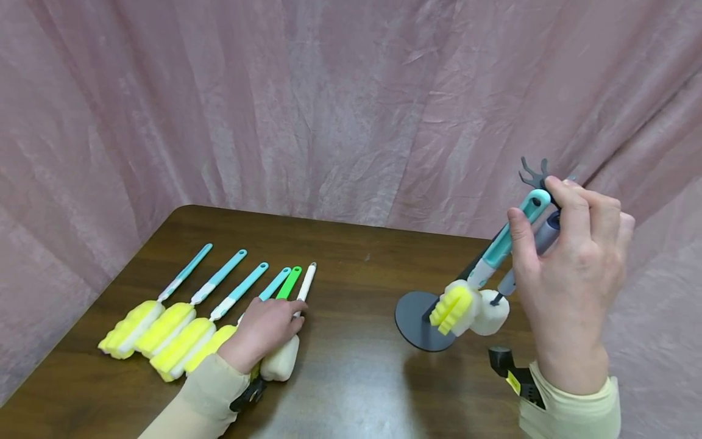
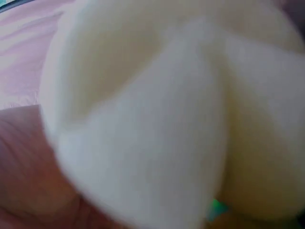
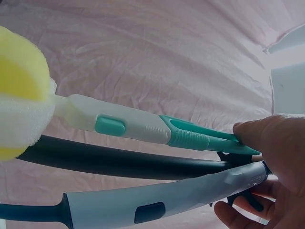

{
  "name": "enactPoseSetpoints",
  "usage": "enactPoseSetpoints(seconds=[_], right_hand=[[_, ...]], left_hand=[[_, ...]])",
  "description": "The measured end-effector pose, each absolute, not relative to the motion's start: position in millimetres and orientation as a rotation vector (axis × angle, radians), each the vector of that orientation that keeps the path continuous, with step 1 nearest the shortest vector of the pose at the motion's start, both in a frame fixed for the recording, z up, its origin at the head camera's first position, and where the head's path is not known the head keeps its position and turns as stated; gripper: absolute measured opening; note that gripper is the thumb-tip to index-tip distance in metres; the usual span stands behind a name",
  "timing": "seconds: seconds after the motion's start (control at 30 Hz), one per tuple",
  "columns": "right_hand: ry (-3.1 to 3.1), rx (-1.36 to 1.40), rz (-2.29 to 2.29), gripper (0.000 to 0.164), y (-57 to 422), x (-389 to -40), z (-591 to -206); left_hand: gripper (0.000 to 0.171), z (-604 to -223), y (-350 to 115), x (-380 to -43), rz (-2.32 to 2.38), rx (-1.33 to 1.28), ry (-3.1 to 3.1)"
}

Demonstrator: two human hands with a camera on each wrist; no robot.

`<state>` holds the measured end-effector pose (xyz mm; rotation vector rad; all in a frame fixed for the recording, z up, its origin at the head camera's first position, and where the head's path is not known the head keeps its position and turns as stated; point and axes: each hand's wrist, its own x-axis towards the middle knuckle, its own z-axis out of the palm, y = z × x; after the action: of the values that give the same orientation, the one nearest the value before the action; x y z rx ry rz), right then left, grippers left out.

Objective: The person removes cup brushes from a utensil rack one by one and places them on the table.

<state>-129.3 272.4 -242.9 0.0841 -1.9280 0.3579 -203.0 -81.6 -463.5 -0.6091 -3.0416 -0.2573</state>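
Observation:
My right hand [image 1: 581, 262] is at the top of a dark stand, its thumb and fingers pinching the end of a teal-handled sponge brush [image 1: 496, 250] beside the stand's hooks [image 1: 533, 174]. That brush's yellow and white sponge head points down. Next to it hangs a grey-handled sponge brush [image 3: 162, 195] with a white head [image 1: 490, 314]. On the left, my left hand [image 1: 265, 332] holds a white-handled sponge brush [image 1: 308, 280], fingers across the handle. Its pale sponge head [image 2: 143, 129] fills the left wrist view. The hand partly hides a green-handled brush [image 1: 289, 283] and a blue-handled brush [image 1: 274, 283].
Several blue-handled brushes with yellow and white sponge heads lie in a slanted row, among them the leftmost brush [image 1: 131, 329]. The stand's round base [image 1: 419, 338] rests on the brown wooden table [image 1: 351, 366]. A pink curtain [image 1: 351, 110] hangs behind.

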Motion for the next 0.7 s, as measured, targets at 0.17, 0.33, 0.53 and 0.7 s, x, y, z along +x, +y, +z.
enactPoseSetpoints(seconds=[0.17,0.33,0.53,0.7], right_hand=[[-1.920,0.049,0.354,0.048,271,-132,-244],[-1.938,0.029,0.342,0.049,272,-130,-243],[-1.953,0.048,0.354,0.050,271,-129,-242],[-1.954,0.059,0.358,0.050,271,-129,-242]], left_hand=[[0.022,-460,-83,-196,-0.252,-0.631,-3.047],[0.021,-457,-87,-193,-0.264,-0.618,-3.055],[0.024,-449,-92,-188,-0.250,-0.623,-3.016],[0.035,-429,-99,-177,-0.273,-0.624,-2.949]])
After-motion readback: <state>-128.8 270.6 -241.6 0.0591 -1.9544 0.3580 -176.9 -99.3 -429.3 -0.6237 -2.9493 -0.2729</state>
